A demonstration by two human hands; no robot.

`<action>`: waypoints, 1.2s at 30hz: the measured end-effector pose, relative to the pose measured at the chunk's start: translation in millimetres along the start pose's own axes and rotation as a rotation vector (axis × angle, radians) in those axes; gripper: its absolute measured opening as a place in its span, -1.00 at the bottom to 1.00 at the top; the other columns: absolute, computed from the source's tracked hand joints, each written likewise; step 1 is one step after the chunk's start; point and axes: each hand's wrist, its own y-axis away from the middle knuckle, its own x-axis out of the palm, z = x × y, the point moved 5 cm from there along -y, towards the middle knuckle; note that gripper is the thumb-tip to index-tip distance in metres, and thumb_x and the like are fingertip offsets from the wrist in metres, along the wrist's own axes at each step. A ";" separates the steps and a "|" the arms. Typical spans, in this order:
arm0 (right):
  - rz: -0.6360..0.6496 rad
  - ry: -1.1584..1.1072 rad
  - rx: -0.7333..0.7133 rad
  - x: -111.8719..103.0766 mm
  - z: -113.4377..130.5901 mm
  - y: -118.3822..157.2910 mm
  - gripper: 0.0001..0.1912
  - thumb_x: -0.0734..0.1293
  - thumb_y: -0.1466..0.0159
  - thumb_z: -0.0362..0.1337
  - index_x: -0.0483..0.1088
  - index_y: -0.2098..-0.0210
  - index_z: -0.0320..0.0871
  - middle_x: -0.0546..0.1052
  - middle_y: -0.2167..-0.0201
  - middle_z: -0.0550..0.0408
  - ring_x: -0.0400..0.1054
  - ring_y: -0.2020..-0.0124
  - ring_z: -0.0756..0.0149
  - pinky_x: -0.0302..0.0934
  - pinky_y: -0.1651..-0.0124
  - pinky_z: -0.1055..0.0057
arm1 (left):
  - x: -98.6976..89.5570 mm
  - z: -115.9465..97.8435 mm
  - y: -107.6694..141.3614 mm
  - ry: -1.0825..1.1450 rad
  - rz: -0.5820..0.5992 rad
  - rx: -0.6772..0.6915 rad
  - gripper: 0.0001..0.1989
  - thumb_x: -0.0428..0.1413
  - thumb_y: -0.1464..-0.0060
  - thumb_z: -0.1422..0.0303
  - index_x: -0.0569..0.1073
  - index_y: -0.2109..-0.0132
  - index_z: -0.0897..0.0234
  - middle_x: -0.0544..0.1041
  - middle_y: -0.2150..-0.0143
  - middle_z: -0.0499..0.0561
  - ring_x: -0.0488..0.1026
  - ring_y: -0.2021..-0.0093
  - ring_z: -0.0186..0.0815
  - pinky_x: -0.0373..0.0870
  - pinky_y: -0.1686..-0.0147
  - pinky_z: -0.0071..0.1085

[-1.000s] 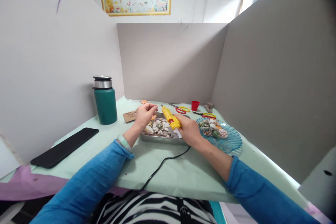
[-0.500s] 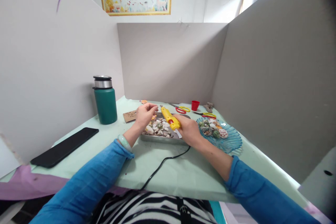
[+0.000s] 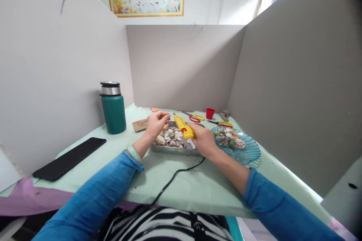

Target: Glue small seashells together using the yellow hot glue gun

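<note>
Head view: glue gun [image 3: 183,127] within right fingers [image 3: 198,132].

Green-covered table [image 3: 198,184] bears flask [image 3: 113,107], phone [image 3: 69,158], tray [image 3: 174,147], perhaps scissors [image 3: 195,117].

Very little shifted. The right hand [image 3: 204,140] tipped the yellow glue gun [image 3: 183,127] a touch, its nozzle edging slightly toward the table's far edge and nearer the left hand [image 3: 156,123], whose pinched fingers [image 3: 166,116] barely moved.

Green flask [image 3: 113,108], black phone [image 3: 69,158] left; scissors [image 3: 195,117], red cup [image 3: 210,113] behind.
</note>
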 end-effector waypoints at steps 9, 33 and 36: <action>-0.002 0.001 0.008 0.1 -0.7 0.0 -0.64 0.25 -0.17 -0.36 0.35 0.03 -0.06 0.53 0.18 0.08 0.39 0.19 0.25 0.17 0.20 0.44 | -0.6 -0.1 -0.7 -0.021 -0.007 0.000 -0.80 0.16 0.10 0.25 0.48 0.39 0.33 0.53 0.47 0.02 0.44 0.48 -0.36 0.35 0.47 -0.47; 0.020 0.004 -0.002 -0.7 1.3 -0.1 -0.63 0.25 -0.18 -0.32 0.36 0.01 -0.09 0.53 0.20 0.04 0.38 0.19 0.22 0.18 0.19 0.42 | -1.3 -1.4 0.4 -0.013 -0.013 -0.018 -0.78 0.17 0.12 0.24 0.49 0.39 0.34 0.54 0.47 0.04 0.44 0.48 -0.35 0.34 0.46 -0.47; 0.020 0.013 0.019 0.9 -1.4 0.0 -0.63 0.24 -0.18 -0.33 0.35 0.01 -0.07 0.53 0.18 0.06 0.38 0.20 0.23 0.17 0.22 0.42 | -1.4 0.1 -0.6 -0.005 -0.018 -0.021 -0.78 0.17 0.13 0.24 0.49 0.40 0.34 0.53 0.48 0.02 0.44 0.49 -0.36 0.33 0.48 -0.48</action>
